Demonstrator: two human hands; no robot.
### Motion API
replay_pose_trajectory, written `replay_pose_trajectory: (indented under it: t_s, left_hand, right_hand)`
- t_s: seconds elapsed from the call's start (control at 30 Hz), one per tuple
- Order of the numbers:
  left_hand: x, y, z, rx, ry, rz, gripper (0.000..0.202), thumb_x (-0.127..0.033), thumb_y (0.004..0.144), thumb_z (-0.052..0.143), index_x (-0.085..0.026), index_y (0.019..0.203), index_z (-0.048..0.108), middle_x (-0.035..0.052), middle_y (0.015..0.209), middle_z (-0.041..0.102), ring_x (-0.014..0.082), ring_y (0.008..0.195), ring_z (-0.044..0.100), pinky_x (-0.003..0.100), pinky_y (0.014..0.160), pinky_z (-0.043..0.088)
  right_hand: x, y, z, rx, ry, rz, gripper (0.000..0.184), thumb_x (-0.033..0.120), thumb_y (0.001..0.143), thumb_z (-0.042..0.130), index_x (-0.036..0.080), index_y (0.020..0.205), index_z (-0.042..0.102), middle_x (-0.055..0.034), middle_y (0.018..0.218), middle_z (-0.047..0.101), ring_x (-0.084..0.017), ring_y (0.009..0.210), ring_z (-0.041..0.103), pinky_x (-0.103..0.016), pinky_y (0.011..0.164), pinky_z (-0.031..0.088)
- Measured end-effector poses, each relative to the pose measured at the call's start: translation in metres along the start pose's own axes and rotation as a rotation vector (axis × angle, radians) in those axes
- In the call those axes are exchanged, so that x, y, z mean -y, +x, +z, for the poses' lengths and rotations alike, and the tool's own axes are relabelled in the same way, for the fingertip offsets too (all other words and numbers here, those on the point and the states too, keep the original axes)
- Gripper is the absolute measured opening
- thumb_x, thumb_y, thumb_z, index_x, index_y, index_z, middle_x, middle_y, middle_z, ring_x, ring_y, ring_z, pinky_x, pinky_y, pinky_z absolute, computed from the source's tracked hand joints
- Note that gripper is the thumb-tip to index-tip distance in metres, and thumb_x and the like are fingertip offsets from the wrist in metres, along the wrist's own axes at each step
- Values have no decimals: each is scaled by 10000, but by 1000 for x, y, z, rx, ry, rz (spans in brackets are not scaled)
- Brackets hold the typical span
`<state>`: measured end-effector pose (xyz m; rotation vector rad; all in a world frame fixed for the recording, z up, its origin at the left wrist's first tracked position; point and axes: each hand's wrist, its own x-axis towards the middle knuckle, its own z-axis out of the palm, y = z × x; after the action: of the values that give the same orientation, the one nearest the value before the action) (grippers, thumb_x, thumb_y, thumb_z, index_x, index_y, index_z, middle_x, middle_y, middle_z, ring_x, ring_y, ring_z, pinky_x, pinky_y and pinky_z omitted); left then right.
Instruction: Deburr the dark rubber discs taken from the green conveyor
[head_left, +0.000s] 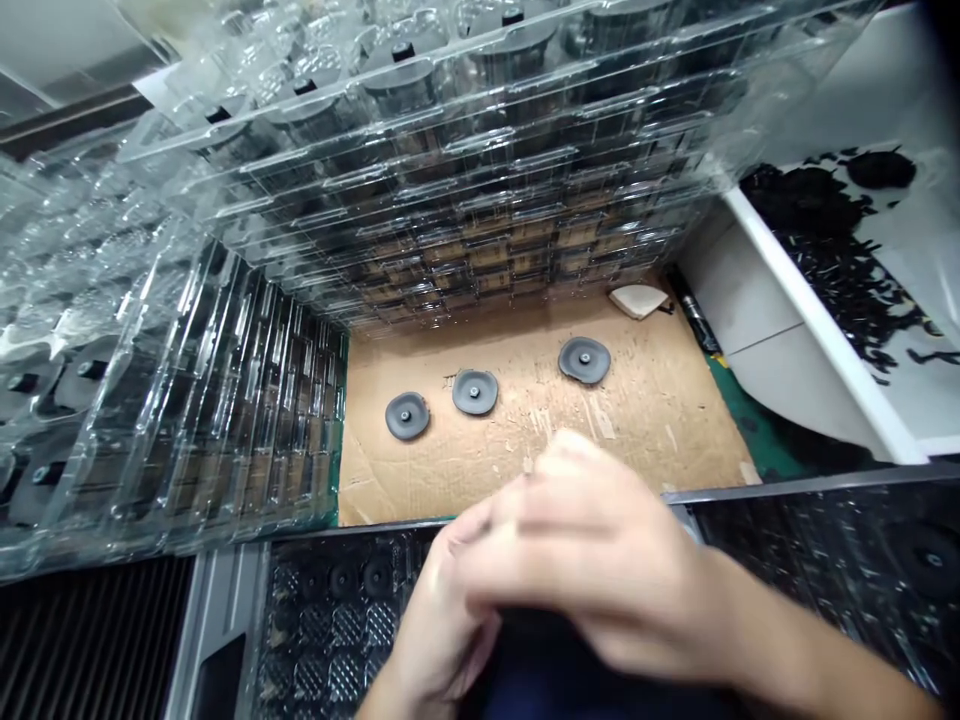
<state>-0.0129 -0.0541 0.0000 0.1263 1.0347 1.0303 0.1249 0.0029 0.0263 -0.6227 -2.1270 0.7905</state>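
Right hand (592,545) blurred, fingers (525,568) curled, overlapping left hand (439,615) by near edge of cardboard sheet (652,430); right forearm (795,632) bare.

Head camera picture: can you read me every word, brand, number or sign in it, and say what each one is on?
I can't read any words, brands, numbers or signs here.
Cardboard: small dark marks just left of the middle grey disc, too small to read.
Dark tube: pale specks, too blurred to tell if they are letters.

Discs (475,392) on cardboard (645,420); trays (480,165) behind; scraps (817,210), apparently, at right
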Motion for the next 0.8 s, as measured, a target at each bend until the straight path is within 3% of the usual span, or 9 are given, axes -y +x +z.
replay_pose_trajectory:
  t_s: [0.1,0.2,0.3,0.37,0.5,0.6,0.7,0.8]
  left_hand:
    - [-1,0,-5,36,-34,1,513,-410,561,806,-188,1012,704,94,1010,723,269,947,665,323,832,528]
    - [1,2,-13,45,-117,18,435,-426,638,747,-223,1019,696,78,1072,714,222,926,684,283,837,528]
    - [2,5,-19,38,-135,22,410,-355,664,750,-226,1047,684,71,1087,710,229,980,667,298,848,534]
    - [3,7,-19,33,-145,27,449,-349,647,763,-227,1070,675,78,1117,701,232,1015,652,308,871,527]
    - [4,9,-16,76,-186,41,490,-353,624,779,-245,1090,670,78,1131,704,223,1016,657,297,893,518]
    - [7,10,-16,65,-162,51,529,-320,645,778,-253,1150,632,67,1144,696,206,1035,643,267,883,519]
    - [9,10,-20,0,-90,31,550,-270,707,740,-258,1230,570,65,1157,679,208,1061,623,283,920,498]
    - [10,10,-22,-82,-48,52,528,-268,696,745,-249,1201,593,66,1114,692,224,1050,626,294,891,513]
  right_hand:
    - [-28,-18,-2,-91,-87,279,227,150,932,458,206,1014,662,-16,946,717,-133,841,623,-287,750,410]
    - [-54,-52,13,-77,-102,532,209,186,916,499,211,1050,658,-42,947,711,-157,852,634,-292,749,464]
    - [-66,-85,35,18,-64,562,198,178,895,504,193,946,695,-36,799,713,-165,730,642,-296,673,494]
    - [-67,-92,41,26,-60,564,188,171,878,517,187,880,704,-31,748,706,-168,696,639,-304,665,499]
    - [-45,-61,21,-66,-53,608,200,223,910,496,203,1024,659,-45,879,698,-158,762,641,-266,642,503]
    - [-13,-25,6,-145,68,493,222,208,914,488,208,1095,618,-45,965,683,-149,828,635,-250,695,511]
    - [11,-6,6,-21,109,329,230,147,914,436,139,1024,638,-65,886,682,-156,791,624,-267,731,508]
    - [16,-1,14,175,115,374,225,106,904,439,149,943,657,-36,817,664,-138,741,607,-239,685,491]
